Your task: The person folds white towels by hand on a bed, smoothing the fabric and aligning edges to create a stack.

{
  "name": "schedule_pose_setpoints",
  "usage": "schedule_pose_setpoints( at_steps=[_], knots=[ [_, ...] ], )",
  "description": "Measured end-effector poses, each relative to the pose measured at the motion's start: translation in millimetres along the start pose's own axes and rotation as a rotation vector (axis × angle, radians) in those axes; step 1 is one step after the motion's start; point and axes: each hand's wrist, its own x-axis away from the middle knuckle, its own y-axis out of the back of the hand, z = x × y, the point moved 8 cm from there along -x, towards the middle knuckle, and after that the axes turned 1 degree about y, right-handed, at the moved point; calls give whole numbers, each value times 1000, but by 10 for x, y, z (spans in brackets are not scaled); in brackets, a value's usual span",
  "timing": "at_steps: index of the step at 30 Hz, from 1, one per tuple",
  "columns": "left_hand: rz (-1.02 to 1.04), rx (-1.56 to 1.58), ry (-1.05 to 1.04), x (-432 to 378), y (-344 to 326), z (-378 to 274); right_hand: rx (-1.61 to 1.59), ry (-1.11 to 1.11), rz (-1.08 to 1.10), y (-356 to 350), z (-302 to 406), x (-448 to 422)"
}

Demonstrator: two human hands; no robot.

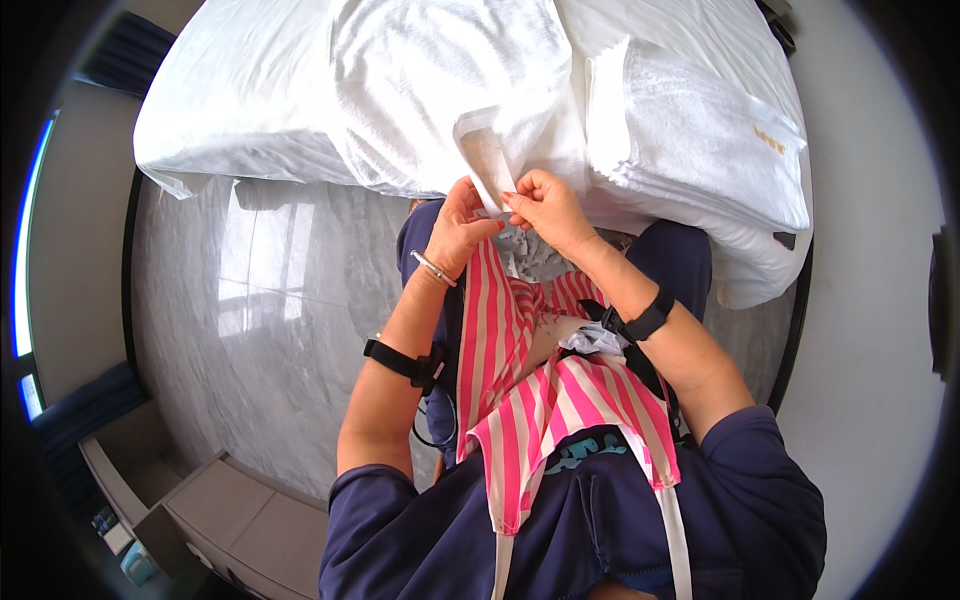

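Note:
Between my hands a strip of pale, patterned material with white edging (pixel 487 161) stands up at the front edge of the bed. My left hand (pixel 461 225) has its fingers curled at the strip's lower left side; whether they grip it is hard to tell. The thumb and forefinger of my right hand (pixel 541 206) pinch its lower right corner. Behind it a white terry towel (pixel 450 82) lies spread over the bed. To the right sits a stack of folded white towels (pixel 697 135), the top one bearing yellow marks. Torn whitish scraps (pixel 529 255) show below my hands, between my knees.
The white-covered bed (pixel 240 97) spans the far side. A pink-striped apron (pixel 517 420) covers my lap, with crumpled whitish plastic (pixel 596 339) on it. Grey marble-patterned floor (pixel 285 300) shows at left, a cabinet (pixel 240 510) at lower left, and a pale wall (pixel 870 262) at right.

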Motion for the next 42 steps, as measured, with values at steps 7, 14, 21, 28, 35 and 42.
schedule_pose_setpoints(
  at_steps=[7, 14, 21, 28, 35, 42],
  knots=[
    [-317, -530, -173, -85, 210, 97, -79, -97, 115, -170, 184, -46],
    [-394, -740, -390, 29, 253, -186, -5, -197, 185, -289, 321, -23],
    [-208, -524, -131, -147, 385, -15, -528, -179, 146, -159, 657, -215],
    [-188, -334, -139, -163, 378, -85, -772, 124, 317, 313, 1397, 53],
    [-193, -164, -108, -171, 332, -93, 529, -390, 490, 401, -89, 421],
    [-157, -9, 85, 8, 259, -35, 465, 176, 98, 230, 600, 157]
  ],
)
